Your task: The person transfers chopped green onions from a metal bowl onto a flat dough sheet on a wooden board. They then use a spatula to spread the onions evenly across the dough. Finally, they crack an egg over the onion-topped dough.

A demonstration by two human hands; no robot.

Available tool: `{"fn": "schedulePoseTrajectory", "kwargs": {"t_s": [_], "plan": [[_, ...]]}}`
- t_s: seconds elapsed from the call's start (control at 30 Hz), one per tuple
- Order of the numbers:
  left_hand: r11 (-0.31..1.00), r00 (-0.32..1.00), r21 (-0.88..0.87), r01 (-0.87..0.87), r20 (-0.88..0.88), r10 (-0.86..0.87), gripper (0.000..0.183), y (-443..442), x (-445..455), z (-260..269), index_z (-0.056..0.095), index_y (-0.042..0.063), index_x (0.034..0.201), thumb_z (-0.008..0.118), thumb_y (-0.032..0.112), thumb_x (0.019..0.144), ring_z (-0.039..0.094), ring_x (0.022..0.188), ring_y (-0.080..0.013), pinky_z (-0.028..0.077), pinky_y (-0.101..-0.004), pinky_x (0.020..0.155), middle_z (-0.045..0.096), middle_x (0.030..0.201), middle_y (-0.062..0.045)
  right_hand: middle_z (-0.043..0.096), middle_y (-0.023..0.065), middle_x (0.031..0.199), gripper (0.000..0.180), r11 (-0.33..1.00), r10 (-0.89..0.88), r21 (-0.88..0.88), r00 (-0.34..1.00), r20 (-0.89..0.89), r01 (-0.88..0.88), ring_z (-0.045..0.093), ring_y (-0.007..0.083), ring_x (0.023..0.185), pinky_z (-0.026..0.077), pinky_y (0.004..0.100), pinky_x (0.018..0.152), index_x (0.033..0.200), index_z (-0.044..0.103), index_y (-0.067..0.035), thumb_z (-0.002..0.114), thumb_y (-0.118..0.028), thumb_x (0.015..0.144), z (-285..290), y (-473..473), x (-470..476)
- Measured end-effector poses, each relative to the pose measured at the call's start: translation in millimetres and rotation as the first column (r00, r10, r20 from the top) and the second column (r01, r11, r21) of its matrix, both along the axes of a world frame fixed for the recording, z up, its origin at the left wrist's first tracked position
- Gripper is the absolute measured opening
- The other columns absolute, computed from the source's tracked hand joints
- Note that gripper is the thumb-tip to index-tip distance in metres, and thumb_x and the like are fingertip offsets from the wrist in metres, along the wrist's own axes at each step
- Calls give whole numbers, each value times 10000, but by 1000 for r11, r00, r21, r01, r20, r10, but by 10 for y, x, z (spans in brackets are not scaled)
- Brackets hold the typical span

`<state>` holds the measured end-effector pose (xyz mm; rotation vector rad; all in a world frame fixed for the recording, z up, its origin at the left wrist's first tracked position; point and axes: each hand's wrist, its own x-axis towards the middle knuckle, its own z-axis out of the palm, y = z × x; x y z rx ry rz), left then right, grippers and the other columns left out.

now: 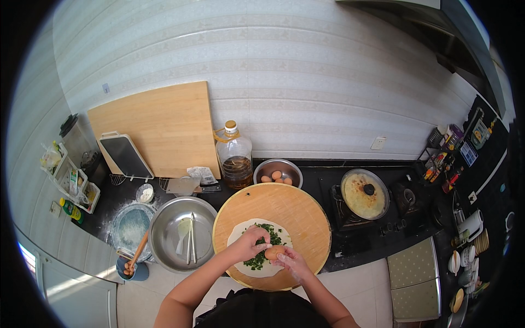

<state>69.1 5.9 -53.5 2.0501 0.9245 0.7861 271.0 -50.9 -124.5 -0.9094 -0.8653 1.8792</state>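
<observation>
A brown egg (274, 252) is held in my right hand (292, 262), above a flat round of dough (242, 230). My left hand (253, 241) is at the egg's left side, its fingers bent; whether they grip anything is unclear. Chopped green leaves (257, 262) lie on the dough, partly hidden by both hands. Beneath the dough is a round wooden board (287, 205). Several more eggs (277, 175) rest in a metal bowl (257, 168) behind the board.
Left of the board stands a large steel basin (158, 229) holding chopsticks (190, 242) and a spatula (181, 240). A cleaver (180, 185) and an oil jug (234, 156) are behind. To the right, a lidded pan (365, 194) sits on the gas stove (350, 221). A bin (137, 274) holds eggshells.
</observation>
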Motion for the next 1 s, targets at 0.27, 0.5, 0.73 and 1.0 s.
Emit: {"fn": "schedulePoseTrajectory", "kwargs": {"t_s": [0.27,0.5,0.73,1.0], "plan": [[991,999,-132,-28,12,30,117,-62,-54,56,595,48,809,703,75,772,529,722,-181,443,-303,685,561,744,-49,594,116,1090,412,1000,-13,-3,1000,7,14,626,186,900,513,297,807,1224,469,27,597,-182,893,-25,25,-52],[958,970,-217,-186,112,214,114,-131,-307,-53,613,44,786,722,65,760,507,695,-108,437,-252,660,560,731,-11,600,122,1081,393,1000,-27,-10,1000,5,27,628,187,894,518,306,799,1202,477,28,601,-174,888,46,9,-141],[916,912,-253,-313,191,364,115,-378,-738,-136,625,37,786,732,61,751,508,676,-100,445,-247,650,572,731,-7,600,136,1090,376,1000,-16,-5,1000,5,16,628,197,901,517,318,814,1201,474,30,583,-164,897,69,-41,-412],[718,883,-595,-362,28,468,87,-1013,-1573,-972,628,36,761,715,39,765,558,672,-60,468,-228,637,619,713,11,599,127,1109,369,998,46,-38,998,-49,-48,619,180,932,508,306,818,1214,482,23,579,-136,895,1,-193,-879]]}}
